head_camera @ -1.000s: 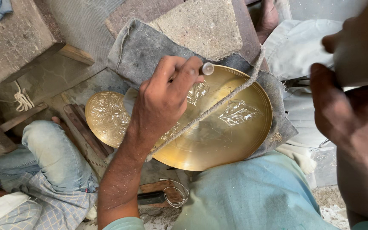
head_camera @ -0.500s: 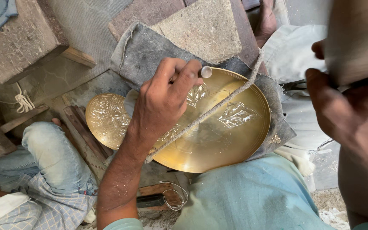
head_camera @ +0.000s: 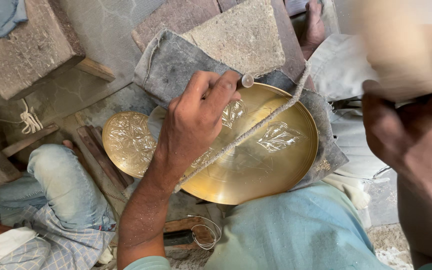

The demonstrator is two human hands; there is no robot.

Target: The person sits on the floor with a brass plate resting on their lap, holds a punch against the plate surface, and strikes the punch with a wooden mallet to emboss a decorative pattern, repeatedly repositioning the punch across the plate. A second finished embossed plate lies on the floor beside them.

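The left hand [head_camera: 196,117] pinches a small metal punch [head_camera: 246,80] upright against the far rim of a large brass plate [head_camera: 271,165]. The plate lies on grey cloth [head_camera: 171,65], a cord [head_camera: 256,127] stretched across it. The right hand [head_camera: 406,135], close and blurred at right, grips something pale and blurred [head_camera: 411,50]. A smaller engraved plate [head_camera: 126,142] sits left, partly hidden.

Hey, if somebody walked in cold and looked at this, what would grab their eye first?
Most likely the big shiny brass plate in the middle, engraved with leaf shapes and crossed by a taut cord. The left hand rests over its upper left part, pinching a small metal punch. At the far right, the right hand looms close and blurred, and a smaller engraved brass dish peeks out at the plate's left.
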